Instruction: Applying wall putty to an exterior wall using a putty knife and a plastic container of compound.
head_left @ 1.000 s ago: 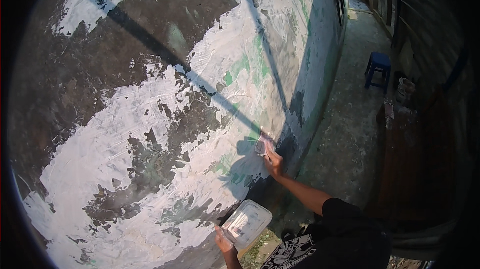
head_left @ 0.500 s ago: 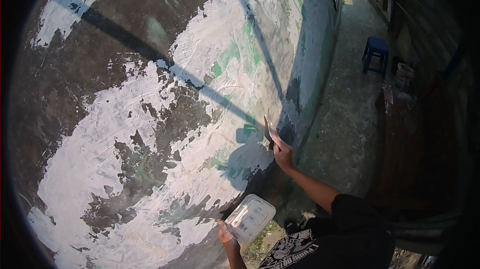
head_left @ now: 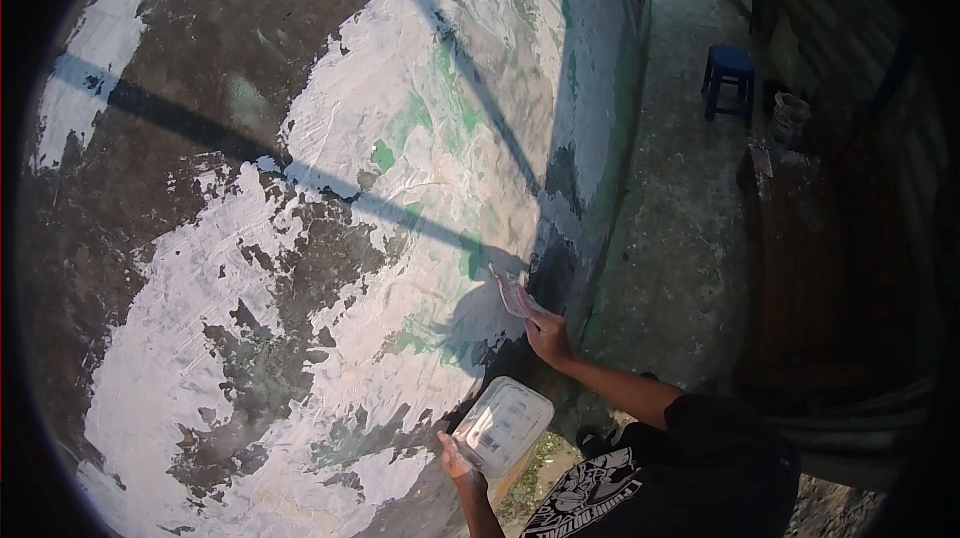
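Note:
My right hand (head_left: pixel 550 340) is closed around a putty knife (head_left: pixel 514 295), whose flat blade is smeared with white paste. The blade points up and left, close to the wall (head_left: pixel 400 218); I cannot tell whether it touches. White filler covers the wall in rough patches, with dark grey and some green showing between them. Lower down, my left hand (head_left: pixel 460 460) grips the left edge of a shallow rectangular plastic tub (head_left: pixel 508 428) with white residue in it. Its fingers are partly hidden by the tub.
A concrete walkway (head_left: pixel 680 198) runs along the wall's foot. On its right stand a blue plastic stool (head_left: pixel 729 78), a paste-smeared bucket (head_left: pixel 790 116) and a dark brown wooden bench or table (head_left: pixel 800 278). Shadow bands cross the wall.
My right hand has drawn the putty knife down and left along the wall, nearer the tub, and its blade has turned. The left hand still holds the tub. My view has shifted slightly.

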Demonstrator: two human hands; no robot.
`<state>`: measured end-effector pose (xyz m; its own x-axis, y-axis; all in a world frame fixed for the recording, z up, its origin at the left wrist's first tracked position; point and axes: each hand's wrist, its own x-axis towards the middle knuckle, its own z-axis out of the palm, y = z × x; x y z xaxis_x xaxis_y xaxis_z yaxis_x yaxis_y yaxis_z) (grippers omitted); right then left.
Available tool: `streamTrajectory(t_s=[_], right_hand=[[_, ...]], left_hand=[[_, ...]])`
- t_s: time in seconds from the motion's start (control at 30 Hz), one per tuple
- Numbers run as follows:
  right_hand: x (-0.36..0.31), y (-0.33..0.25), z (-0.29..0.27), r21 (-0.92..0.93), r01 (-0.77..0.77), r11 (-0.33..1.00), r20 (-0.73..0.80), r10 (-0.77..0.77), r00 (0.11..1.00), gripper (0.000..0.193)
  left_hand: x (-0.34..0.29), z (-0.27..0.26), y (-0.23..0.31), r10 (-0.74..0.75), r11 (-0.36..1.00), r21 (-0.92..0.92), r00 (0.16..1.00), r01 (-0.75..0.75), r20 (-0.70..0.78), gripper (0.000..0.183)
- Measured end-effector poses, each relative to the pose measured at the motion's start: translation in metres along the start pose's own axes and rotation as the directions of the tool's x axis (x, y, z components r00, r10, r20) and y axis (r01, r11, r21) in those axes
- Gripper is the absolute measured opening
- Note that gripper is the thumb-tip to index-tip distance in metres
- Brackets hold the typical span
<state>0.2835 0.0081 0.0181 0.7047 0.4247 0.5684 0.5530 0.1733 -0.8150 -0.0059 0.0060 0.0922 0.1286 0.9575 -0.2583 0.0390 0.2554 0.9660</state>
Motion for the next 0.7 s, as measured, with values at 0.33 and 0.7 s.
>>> streamTrajectory(t_s=[0.33,0.7], right_hand=[[-0.005,0.007,0.044,0.083,0.034,0.996,0.034,-0.037,0.999,0.058],[0.027,0.032,0.007,0.160,-0.025,0.987,-0.046,0.033,0.998,0.056]], left_hand=[[0.006,0.062,0.001,-0.029,0.997,-0.061,0.975,0.044,0.219,0.063],[-0.003,0.095,-0.001,-0.116,0.992,-0.018,0.976,0.122,0.184,0.066]])
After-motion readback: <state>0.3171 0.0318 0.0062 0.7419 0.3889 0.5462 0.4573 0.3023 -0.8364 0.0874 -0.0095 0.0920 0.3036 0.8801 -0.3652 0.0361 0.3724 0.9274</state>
